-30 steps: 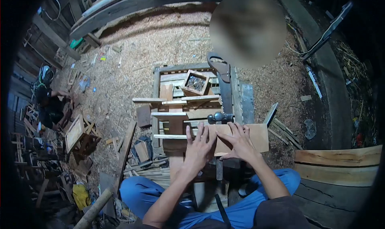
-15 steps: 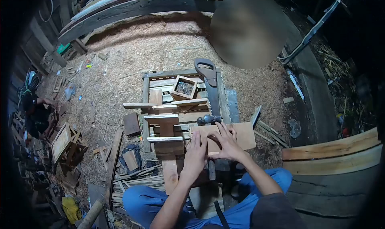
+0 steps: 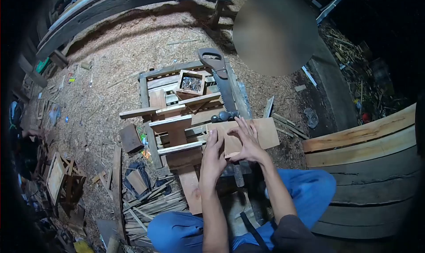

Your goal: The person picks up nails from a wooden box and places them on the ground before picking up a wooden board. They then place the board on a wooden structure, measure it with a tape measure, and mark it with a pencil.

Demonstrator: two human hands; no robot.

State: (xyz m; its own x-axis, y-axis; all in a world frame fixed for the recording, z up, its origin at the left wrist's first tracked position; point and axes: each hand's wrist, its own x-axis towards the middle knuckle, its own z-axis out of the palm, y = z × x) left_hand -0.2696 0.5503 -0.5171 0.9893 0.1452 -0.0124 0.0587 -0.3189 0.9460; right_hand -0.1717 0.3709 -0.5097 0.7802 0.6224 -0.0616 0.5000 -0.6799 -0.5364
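A flat, pale wooden board [image 3: 267,133] lies across the near right part of a slatted wooden work table. At its left end, my left hand [image 3: 212,158] grips it with fingers over the top. My right hand [image 3: 247,143] spans the board's width, thumb at the near edge and fingers towards the far one. A hammer sits under the board: its dark head [image 3: 225,116] shows beyond the far edge and its handle [image 3: 238,175] sticks out on the near side. To the left, wooden pieces with upright slats [image 3: 180,146] stand near my left hand.
A handsaw [image 3: 219,71] rests along the table's right side, beside a small wooden box [image 3: 191,83] of metal bits. Long planks [image 3: 363,140] lie at right. Scrap sticks [image 3: 157,208] cover the ground at left, where another person [image 3: 22,142] crouches. A heavy beam [image 3: 133,7] spans the back.
The view has swung, so the table and tools appear further left and higher. Both hands stay on the board, with little change in their grip.
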